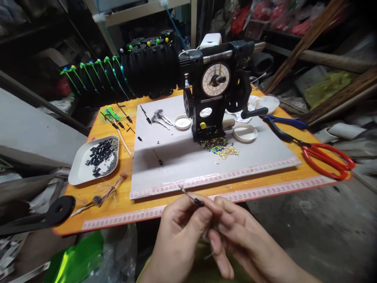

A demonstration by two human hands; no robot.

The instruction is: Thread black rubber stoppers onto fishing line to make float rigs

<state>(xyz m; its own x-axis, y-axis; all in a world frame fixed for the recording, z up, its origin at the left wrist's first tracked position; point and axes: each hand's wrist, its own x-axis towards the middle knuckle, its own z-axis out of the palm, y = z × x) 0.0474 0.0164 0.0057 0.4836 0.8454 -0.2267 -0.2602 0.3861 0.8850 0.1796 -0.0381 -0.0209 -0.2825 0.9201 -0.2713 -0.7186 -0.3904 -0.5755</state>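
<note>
Just in front of the board's near edge, a small black cylinder on a thin wire stem lies across my fingertips, its reddish tip pointing up and left. My left hand pinches it between thumb and curled forefinger. My right hand meets it from the other side, a fingertip against the black part. The remaining right fingers are bent together, and what they grip is hidden. A short bit of greenish line shows below the hands.
A grey board lies on the orange table. On it stands a black geared device with a dial, by bead piles. A white tray of black pieces sits left; red-handled scissors lie right.
</note>
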